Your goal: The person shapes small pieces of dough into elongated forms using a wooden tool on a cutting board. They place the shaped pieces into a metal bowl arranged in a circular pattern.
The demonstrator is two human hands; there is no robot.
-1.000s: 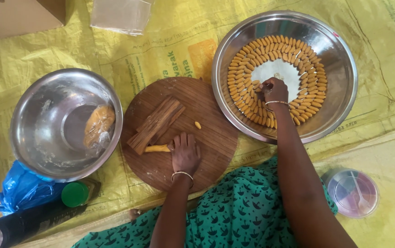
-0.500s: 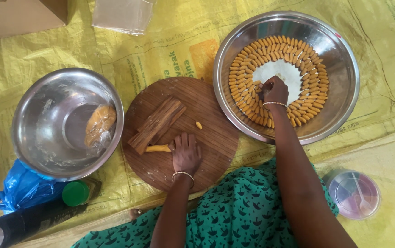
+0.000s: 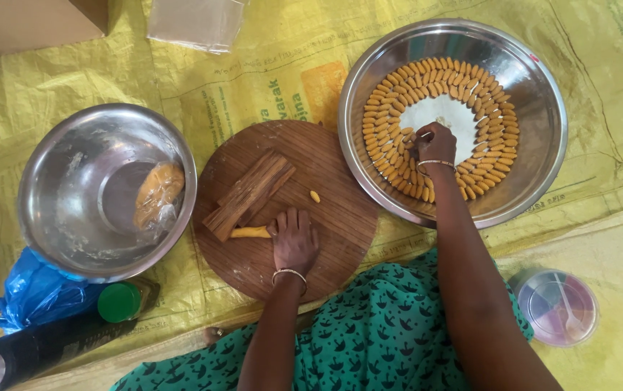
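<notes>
Your left hand (image 3: 295, 242) rests flat, fingers loose, on the round wooden board (image 3: 340, 217) with its fingertips touching the yellow dough roll (image 3: 249, 232) — your right hand (image 3: 435, 141) pinches among the small yellow dough pieces (image 3: 398, 94) ringed inside the wide steel bowl (image 3: 536, 166), what it grips too small to tell.
</notes>
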